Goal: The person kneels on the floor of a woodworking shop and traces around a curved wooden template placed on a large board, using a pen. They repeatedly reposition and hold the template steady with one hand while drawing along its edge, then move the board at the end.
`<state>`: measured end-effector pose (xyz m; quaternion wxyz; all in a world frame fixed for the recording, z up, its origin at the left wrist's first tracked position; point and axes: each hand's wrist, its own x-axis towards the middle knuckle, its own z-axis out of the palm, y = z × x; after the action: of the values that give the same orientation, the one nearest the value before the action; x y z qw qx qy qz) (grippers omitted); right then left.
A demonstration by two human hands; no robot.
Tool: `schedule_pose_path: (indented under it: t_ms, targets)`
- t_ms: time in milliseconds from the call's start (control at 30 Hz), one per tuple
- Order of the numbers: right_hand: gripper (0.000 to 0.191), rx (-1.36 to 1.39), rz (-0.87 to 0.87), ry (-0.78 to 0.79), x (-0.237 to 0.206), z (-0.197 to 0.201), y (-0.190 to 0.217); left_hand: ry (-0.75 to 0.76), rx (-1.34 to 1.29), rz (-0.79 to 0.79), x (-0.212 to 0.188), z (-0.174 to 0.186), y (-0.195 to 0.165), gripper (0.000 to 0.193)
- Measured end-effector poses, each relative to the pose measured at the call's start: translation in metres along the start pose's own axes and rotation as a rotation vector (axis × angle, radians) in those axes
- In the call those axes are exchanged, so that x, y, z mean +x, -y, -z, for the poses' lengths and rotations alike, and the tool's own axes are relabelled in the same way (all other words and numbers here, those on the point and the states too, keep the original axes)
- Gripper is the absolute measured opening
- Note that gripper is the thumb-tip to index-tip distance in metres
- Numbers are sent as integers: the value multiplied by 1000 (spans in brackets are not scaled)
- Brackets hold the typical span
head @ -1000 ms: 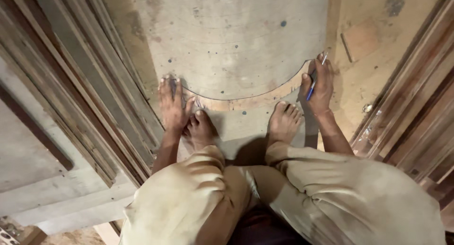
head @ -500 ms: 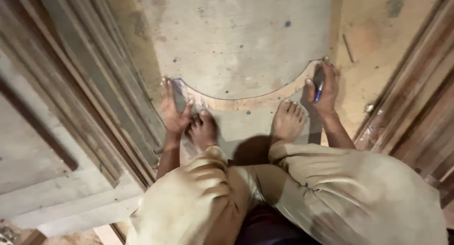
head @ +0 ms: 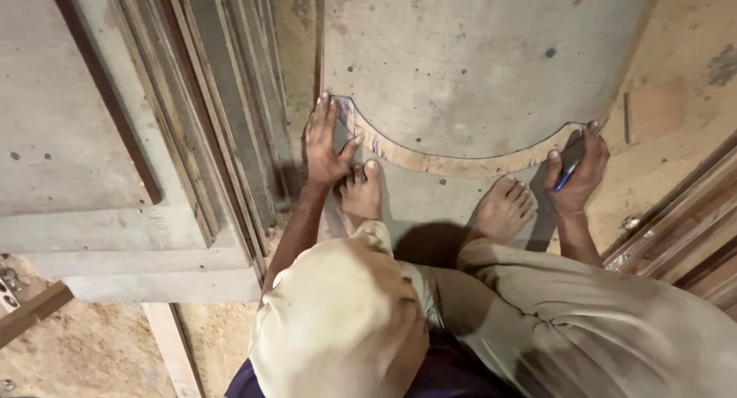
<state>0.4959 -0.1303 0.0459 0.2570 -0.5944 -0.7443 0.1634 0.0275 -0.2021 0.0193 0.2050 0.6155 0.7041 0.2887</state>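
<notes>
the curved wooden template (head: pixel 437 161) lies flat on the grey board (head: pixel 476 68), its arc running from hand to hand. the left hand (head: pixel 326 141) presses the template's left end, fingers spread flat and grasping nothing. at the template's right end the right hand (head: pixel 576 171) has its fingers clenched round a blue pen (head: pixel 570 168), so the tracing looks near its finish. stacked planks (head: pixel 223 114) crowd the template's left; beyond the template the board has open room.
</notes>
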Motion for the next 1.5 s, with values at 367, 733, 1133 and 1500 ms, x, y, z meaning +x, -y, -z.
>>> schedule_pose_path:
  t_ms: [367, 733, 1133, 1500]
  targets:
    - [61, -74, -13, 0, -3, -1, -16, 13, 6, -22, -5, -11, 4, 82]
    - [61, -90, 7, -31, 0, 1, -9, 34, 121, -59, 0, -2, -9, 77]
    - [65, -119, 19, 11, -2, 1, -8, 646, 451, -157, -30, -17, -141, 77]
    - [64, -415, 184, -182, 28, 2, 22, 1021, 610, -176, -3, -49, -161, 94]
